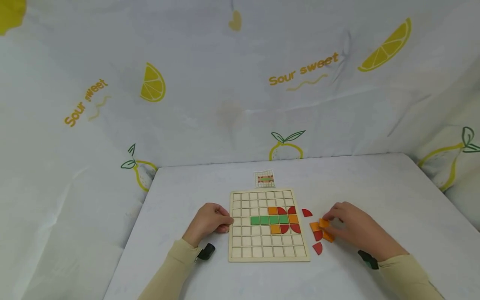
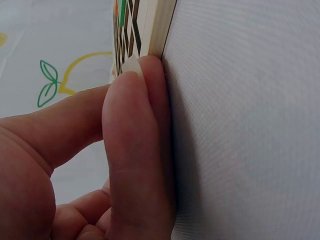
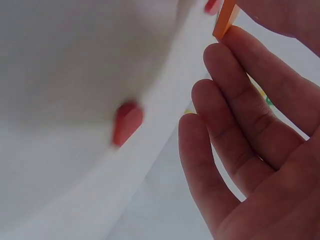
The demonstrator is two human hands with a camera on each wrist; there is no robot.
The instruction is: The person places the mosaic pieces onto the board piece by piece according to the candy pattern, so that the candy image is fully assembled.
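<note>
A pale wooden grid board (image 1: 247, 241) lies flat on the table. At its left edge my left hand (image 1: 209, 221) pinches the rim between thumb and finger, seen close in the left wrist view. My right hand (image 1: 352, 227) pinches an orange square tile (image 1: 324, 223) just right of the board; the tile also shows in the right wrist view, held thin edge outward (image 3: 225, 20). Under and beside that hand lie other orange tiles (image 1: 314, 226) and red quarter-round tiles (image 1: 317, 248). On the board a row of green squares (image 1: 264, 220) stands among orange squares and red quarter-rounds.
A small printed card (image 1: 264, 182) with a coloured grid pattern lies behind the board. One red quarter-round tile (image 1: 306, 213) lies near the board's right edge. Behind the white table (image 1: 180, 187) hangs a white cloth (image 1: 210, 125) with lemon prints.
</note>
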